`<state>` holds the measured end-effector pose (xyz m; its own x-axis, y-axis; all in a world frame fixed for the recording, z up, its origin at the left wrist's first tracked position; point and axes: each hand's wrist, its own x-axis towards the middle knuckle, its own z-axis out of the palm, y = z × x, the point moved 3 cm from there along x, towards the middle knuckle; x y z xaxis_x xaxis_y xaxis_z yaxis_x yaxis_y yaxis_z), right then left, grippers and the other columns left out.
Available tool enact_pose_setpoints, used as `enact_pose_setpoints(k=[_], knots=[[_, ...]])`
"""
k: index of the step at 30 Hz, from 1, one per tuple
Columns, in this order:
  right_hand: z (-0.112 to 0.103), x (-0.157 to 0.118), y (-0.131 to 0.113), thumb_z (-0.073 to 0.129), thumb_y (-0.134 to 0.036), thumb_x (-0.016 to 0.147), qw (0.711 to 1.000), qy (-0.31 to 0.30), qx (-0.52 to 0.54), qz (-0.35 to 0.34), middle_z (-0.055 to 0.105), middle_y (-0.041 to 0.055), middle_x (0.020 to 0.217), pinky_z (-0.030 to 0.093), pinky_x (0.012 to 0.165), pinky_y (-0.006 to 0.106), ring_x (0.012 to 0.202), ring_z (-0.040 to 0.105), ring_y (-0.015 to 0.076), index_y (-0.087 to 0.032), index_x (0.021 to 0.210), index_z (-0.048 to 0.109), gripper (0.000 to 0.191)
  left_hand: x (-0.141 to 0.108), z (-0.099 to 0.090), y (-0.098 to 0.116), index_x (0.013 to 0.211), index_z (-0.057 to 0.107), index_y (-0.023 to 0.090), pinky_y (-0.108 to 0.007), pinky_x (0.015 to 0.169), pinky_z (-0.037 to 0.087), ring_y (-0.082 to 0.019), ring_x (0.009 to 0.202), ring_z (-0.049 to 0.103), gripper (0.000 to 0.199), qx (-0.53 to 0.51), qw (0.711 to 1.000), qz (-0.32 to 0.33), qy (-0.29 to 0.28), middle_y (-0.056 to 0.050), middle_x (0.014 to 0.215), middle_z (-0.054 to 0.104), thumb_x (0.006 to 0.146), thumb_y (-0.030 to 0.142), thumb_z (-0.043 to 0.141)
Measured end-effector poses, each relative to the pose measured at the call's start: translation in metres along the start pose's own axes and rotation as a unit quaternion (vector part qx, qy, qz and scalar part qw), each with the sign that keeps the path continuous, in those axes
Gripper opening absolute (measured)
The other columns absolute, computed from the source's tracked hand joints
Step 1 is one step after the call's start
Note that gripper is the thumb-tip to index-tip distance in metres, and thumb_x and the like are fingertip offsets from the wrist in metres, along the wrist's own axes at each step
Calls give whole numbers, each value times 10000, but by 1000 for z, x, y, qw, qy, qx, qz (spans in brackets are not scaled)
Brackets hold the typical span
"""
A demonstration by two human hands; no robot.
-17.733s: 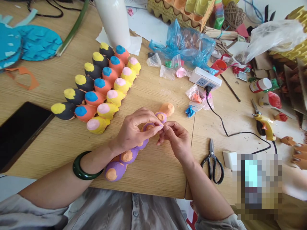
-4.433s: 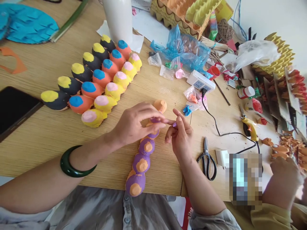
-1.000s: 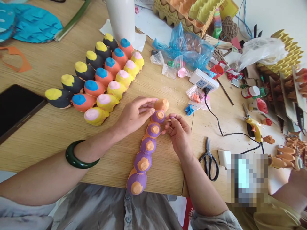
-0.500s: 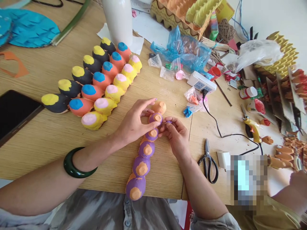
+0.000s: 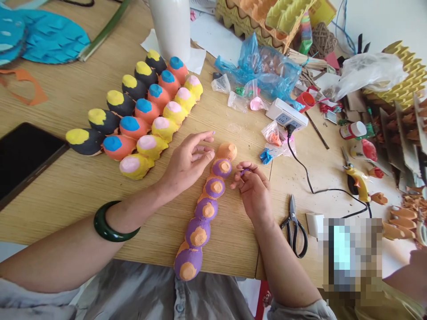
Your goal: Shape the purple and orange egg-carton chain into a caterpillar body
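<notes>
Head view. A knobbly strip (image 5: 206,209) lies lengthwise on a wood-grained table (image 5: 230,249), its near end at the table's front edge. Of its six rounded domes, five are coated matt purple, each with a rough peach cap; the farthest dome (image 5: 227,151) is peach all over. The left hand (image 5: 187,162) is half spread, thumb and fingertips apart, just beside the strip's far end and gripping nothing visible. The right hand (image 5: 255,191), on the strip's other side, pinches a small purple lump (image 5: 245,171) (clay-like, partly hidden by the fingers). A smooth, glossy dark-green bangle (image 5: 115,234) circles the left forearm. Beyond the left hand stand three parallel rows of similar domes: black domes (image 5: 118,106) capped yellow, coral domes (image 5: 147,112) capped blue, and lumpy yellow domes (image 5: 167,131) capped pink. Metal scissors (image 5: 292,218) with looped black handles lie near the right forearm; farther back is a crumpled, translucent blue plastic bag (image 5: 256,66).
</notes>
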<state>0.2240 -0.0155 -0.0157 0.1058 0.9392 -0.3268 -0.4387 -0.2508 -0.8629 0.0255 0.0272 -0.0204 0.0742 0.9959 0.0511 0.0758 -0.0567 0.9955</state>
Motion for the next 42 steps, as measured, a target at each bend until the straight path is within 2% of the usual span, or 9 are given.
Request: enact_pose_setpoints(k=[5,8,13,20,25,28,31,38,42], knots=[[4,-2,2,812,-344,841,997,-11,-80,0,582,-59,703,452,414,216,526,485,93,-225,960,727,189,-4,5,-1,1470,621,211,-369,867,695,-243,1084,793,565,-15,999,-29,-12,-147,1440,682,916,286,706],[6,-5,5,797,-402,892,990,-32,-139,-19,588,-66,639,517,483,260,523,545,119,-232,1015,730,220,-5,6,7,1426,646,198,-383,885,691,-238,1058,795,522,-37,999,-29,-9,-139,1407,697,910,261,702],[5,-6,6,795,-430,909,988,-36,-150,-22,672,-40,708,567,627,284,632,628,135,-237,1000,734,222,-5,6,20,1397,660,187,-351,904,685,-199,1028,771,560,-99,995,13,-6,-116,1347,697,848,202,772],[4,-4,9,815,-553,902,989,-56,-133,-22,690,-27,798,570,722,287,738,635,140,-246,1041,753,342,-7,10,20,1401,670,215,-300,890,687,-191,1101,741,562,-122,990,58,-29,-109,1336,685,850,198,780],[5,0,4,864,-664,807,994,-69,-82,21,643,-27,857,588,704,286,717,585,128,-252,1112,757,524,-3,4,18,1436,652,240,-382,960,691,-230,1157,741,570,-91,993,67,-32,-118,1368,693,886,289,791],[10,-3,1,869,-714,778,989,-119,-66,57,611,-24,846,602,686,295,696,552,125,-241,1061,769,560,-2,3,18,1439,652,273,-437,1007,679,-260,1197,737,560,-96,992,69,-35,-112,1379,697,904,345,803],[15,-9,0,878,-682,809,980,-172,-87,54,652,-14,861,592,707,299,731,580,134,-243,1043,785,506,-3,5,18,1417,658,296,-481,1053,661,-268,1206,741,524,-118,989,76,-42,-88,1372,703,916,342,804],[13,-11,9,916,-580,802,989,-90,-107,40,725,6,849,551,682,336,728,621,179,-286,921,801,338,-9,13,21,1427,657,227,-438,1030,676,-250,1174,755,522,-112,989,80,-63,-121,1410,696,917,274,760],[7,-5,6,904,-593,787,994,-38,-104,4,733,7,850,547,671,325,742,639,187,-273,937,796,369,-12,10,29,1353,705,231,-433,992,698,-259,1205,719,416,-78,991,96,-43,-112,1383,687,949,324,736]])
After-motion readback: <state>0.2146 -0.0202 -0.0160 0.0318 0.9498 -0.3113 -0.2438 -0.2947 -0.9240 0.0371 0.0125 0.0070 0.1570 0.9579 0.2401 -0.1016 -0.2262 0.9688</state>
